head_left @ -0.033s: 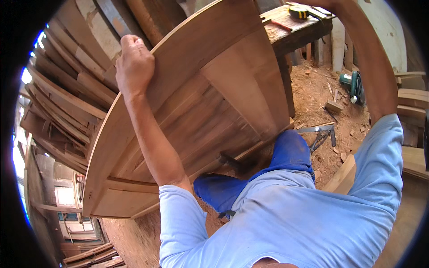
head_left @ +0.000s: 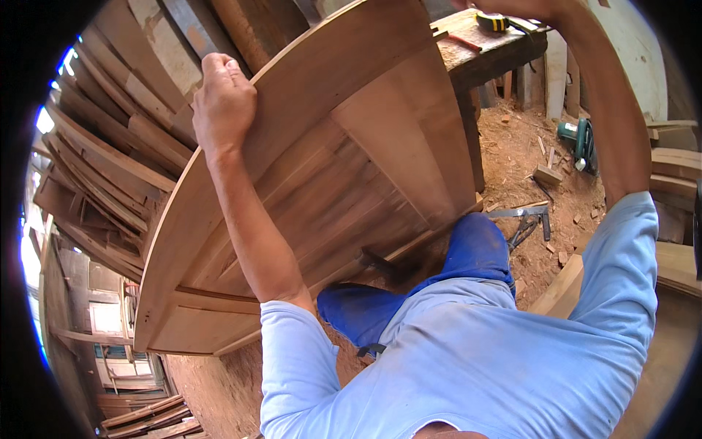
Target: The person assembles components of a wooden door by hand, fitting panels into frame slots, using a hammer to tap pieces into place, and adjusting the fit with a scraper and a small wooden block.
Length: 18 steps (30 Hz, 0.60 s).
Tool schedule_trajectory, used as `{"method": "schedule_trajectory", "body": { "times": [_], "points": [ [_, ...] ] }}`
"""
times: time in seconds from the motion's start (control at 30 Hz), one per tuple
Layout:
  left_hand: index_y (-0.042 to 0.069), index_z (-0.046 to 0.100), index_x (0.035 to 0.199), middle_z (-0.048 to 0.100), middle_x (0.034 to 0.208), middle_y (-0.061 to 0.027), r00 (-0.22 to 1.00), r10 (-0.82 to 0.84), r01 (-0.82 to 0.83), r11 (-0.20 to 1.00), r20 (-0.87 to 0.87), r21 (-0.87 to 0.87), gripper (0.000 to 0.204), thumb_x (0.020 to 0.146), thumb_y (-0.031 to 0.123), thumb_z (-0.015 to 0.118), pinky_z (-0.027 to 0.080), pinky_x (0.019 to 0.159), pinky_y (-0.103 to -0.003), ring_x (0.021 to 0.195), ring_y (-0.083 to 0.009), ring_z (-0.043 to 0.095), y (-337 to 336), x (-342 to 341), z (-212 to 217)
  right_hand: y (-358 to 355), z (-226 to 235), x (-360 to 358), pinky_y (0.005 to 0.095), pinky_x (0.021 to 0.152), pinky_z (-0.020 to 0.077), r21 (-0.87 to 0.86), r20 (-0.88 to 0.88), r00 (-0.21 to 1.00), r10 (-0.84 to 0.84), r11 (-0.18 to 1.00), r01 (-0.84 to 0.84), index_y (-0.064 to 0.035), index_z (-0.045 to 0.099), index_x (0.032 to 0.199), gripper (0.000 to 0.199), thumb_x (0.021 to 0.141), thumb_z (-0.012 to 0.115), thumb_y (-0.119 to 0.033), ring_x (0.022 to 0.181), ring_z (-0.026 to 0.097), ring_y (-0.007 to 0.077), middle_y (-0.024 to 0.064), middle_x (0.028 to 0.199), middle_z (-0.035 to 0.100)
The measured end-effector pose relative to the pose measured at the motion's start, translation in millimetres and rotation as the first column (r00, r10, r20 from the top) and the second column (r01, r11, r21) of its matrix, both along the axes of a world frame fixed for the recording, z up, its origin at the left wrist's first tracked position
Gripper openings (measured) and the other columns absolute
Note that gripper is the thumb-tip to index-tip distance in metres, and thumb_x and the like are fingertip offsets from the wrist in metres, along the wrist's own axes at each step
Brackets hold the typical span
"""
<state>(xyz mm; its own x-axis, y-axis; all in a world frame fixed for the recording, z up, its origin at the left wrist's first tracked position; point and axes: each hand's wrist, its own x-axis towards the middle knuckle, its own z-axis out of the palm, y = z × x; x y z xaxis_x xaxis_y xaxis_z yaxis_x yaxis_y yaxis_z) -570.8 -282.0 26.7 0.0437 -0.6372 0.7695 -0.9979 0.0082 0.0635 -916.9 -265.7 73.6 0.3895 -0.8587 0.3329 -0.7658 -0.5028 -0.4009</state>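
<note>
A large panelled wooden door (head_left: 380, 154) leans in front of me, tilted, its long near edge close to my blue-trousered legs. My left hand (head_left: 224, 99) is closed round the door's upper left edge, fingers curled over the far side. At the top of the picture, my right hand (head_left: 523, 7) reaches over the workbench (head_left: 504, 55), close to the door's upper right end. The frame's edge cuts it off, so its fingers and anything in them cannot be made out. Just below that hand lies a black and yellow tape measure (head_left: 491, 22) with a red pencil (head_left: 465, 42) beside it.
Stacked boards (head_left: 110, 146) lean along the left. On the shavings-strewn floor to the right lie a green power tool (head_left: 583, 145), a try square (head_left: 521, 211) and wood offcuts (head_left: 547, 174). More planks (head_left: 676, 267) stand at the right, and strips (head_left: 150, 418) lie lower left.
My right hand has come slightly lower into the picture at the top edge. The left hand keeps its hold on the door, and the view has shifted very slightly.
</note>
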Motion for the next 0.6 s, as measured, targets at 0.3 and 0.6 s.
{"method": "schedule_trajectory", "body": {
  "times": [0.3, 0.6],
  "points": [
    [0.008, 0.069, 0.098, 0.070, 0.092, -0.0080, 0.849, -0.529, 0.497, 0.802, -0.008, -0.331, 0.005, 0.097, 0.012, 0.069, 0.052, 0.076, -0.030, 0.081, -0.0167, 0.066, 19.7, -15.4, -3.2, 0.6, -164.4, -34.8, 0.0218, 0.053, 0.0424, -0.318, 0.667, 0.668, 0.329, 0.937, -0.144, -0.0043, 0.048, 0.151, 0.046, 0.109, 0.050, -0.023, 0.062, 0.051, 0.0063, 0.0006, 0.082, 0.059],
    [0.007, 0.073, 0.097, 0.075, 0.098, -0.0018, 0.618, -0.782, 0.786, 0.611, -0.082, 0.097, 0.009, 0.091, 0.000, 0.071, 0.052, 0.087, -0.029, 0.101, -0.0139, 0.069, 10.4, -113.2, -34.0, 51.2, -261.4, 3.2, 0.0195, 0.053, 0.0415, -0.118, 0.984, 0.117, 0.136, 0.982, -0.148, -0.0015, 0.051, 0.147, 0.044, 0.109, 0.053, -0.024, 0.060, 0.050, 0.0047, 0.0007, 0.080, 0.060]
  ]
}}
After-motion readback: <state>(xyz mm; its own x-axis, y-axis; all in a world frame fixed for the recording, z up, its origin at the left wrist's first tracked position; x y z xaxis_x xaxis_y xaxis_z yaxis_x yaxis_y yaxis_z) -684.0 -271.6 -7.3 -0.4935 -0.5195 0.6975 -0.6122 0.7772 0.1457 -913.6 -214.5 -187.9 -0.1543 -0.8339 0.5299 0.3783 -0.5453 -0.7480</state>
